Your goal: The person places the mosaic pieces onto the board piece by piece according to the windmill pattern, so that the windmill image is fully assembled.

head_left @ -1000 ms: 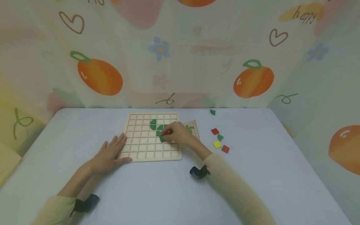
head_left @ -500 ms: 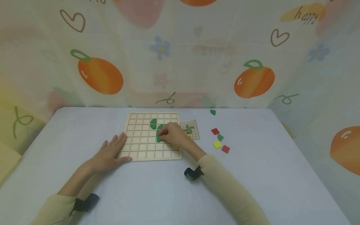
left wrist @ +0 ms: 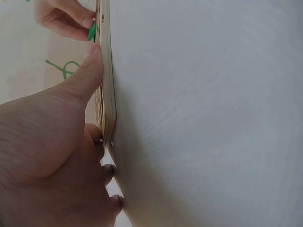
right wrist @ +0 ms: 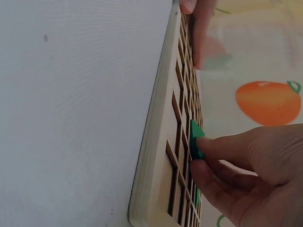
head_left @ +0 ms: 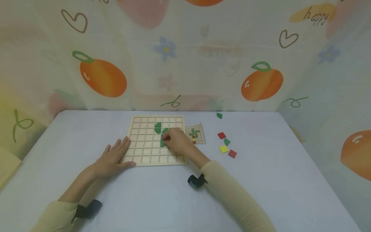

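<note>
My right hand (head_left: 178, 141) pinches a green quarter-circle tile (right wrist: 194, 137) between thumb and fingers, low over the middle of a wooden grid board (head_left: 142, 151). In the right wrist view the tile stands tilted against the grid bars. Other green tiles (head_left: 157, 127) lie in cells just behind it, some partly covered by the right fingers. My left hand (head_left: 111, 161) lies spread at the board's left side, its fingers straight, with the thumb along the front left corner. The left wrist view shows its thumb (left wrist: 83, 78) against the board's edge.
A small pattern card (head_left: 200, 132) with a printed grid lies right of the board, partly behind the right hand. Farther right are two red squares (head_left: 221, 135), a yellow square (head_left: 223, 149) and a green quarter-circle (head_left: 227, 141). Another green piece (head_left: 219, 115) sits at the table's back edge.
My right hand has shifted a little left over the board with the green tile, uncovering more of the pattern card. The left hand stays in place.
</note>
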